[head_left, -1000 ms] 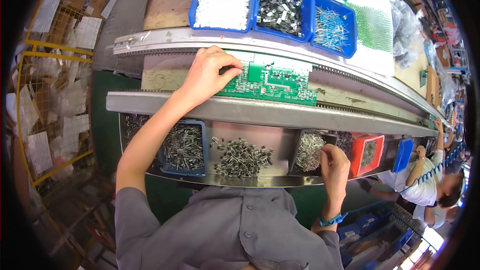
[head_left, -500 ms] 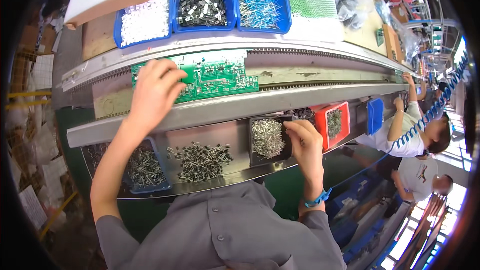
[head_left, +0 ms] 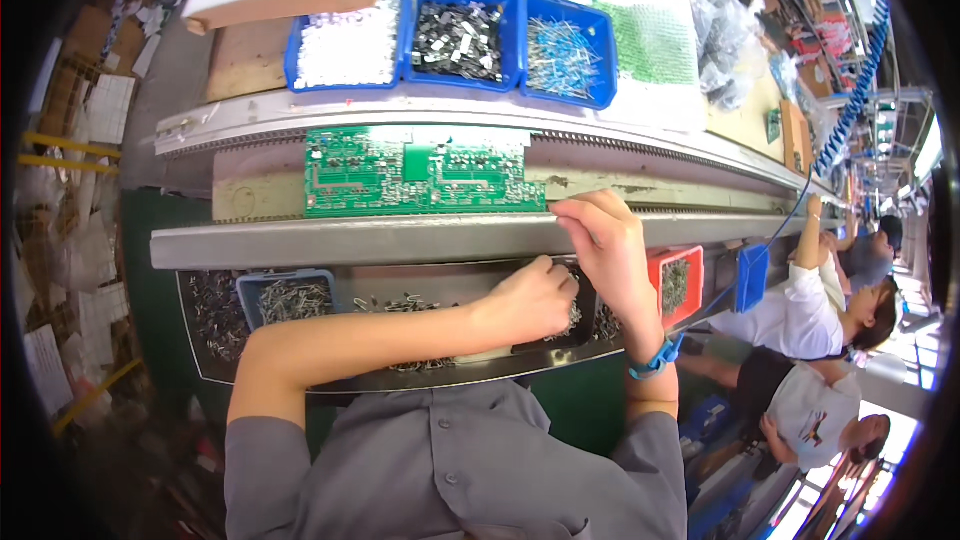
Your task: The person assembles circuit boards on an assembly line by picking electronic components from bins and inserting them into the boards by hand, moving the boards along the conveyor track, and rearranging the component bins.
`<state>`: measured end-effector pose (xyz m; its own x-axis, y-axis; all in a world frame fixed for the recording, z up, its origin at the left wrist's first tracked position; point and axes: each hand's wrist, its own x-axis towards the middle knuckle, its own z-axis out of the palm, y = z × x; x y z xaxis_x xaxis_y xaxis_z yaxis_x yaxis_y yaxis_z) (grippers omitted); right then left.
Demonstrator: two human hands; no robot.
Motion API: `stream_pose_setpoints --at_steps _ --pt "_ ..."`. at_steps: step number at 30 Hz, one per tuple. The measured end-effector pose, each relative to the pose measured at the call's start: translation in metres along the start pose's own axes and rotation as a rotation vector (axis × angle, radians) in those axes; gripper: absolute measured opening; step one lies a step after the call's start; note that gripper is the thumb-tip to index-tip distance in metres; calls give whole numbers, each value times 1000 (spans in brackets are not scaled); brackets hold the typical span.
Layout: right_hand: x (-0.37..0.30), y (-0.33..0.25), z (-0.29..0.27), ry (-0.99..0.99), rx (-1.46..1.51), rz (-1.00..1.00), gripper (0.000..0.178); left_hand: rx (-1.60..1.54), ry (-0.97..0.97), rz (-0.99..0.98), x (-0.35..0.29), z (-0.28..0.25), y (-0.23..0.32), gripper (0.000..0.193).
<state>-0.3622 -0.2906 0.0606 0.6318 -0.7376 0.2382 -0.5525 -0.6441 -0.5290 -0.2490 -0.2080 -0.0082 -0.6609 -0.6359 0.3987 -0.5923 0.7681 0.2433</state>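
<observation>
Fingers (head_left: pixel 578 208) of the right hand (head_left: pixel 614 248) are drawn narrow (whether around a part, I cannot tell) just beside the right end of the green circuit board (head_left: pixel 460 176), which lies between front rail (head_left: pixel 350 243) and rear rail (head_left: pixel 300 113). The left hand (head_left: pixel 535 298) curls over a black bin (head_left: pixel 586 305), its grip hidden. Beyond the rails stand three blue bins (head_left: pixel 465 80).

Left hand (head_left: pixel 532 300): sat curled, just left of the right one.
Right hand (head_left: pixel 606 240): was bent, raised.
Left forearm (head_left: pixel 375 345): lay crosswise.
</observation>
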Motion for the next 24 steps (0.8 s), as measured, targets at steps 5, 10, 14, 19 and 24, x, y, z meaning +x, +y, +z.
stream_pose_setpoints --at_steps 5,10,14,19,24 --pt "25 5 32 -84 22 -120 12 68 -26 71 3 8 -3 19" --pt "39 16 57 -142 -8 -185 12 41 13 91 3 9 -8 21" --pt "42 19 64 -165 31 -232 12 -32 111 60 1 16 -5 16" --pt "45 15 73 -177 21 -257 12 -120 233 42 -4 18 1 12" --pt "43 12 72 -136 14 -283 13 -285 248 11 -6 -10 7 9"
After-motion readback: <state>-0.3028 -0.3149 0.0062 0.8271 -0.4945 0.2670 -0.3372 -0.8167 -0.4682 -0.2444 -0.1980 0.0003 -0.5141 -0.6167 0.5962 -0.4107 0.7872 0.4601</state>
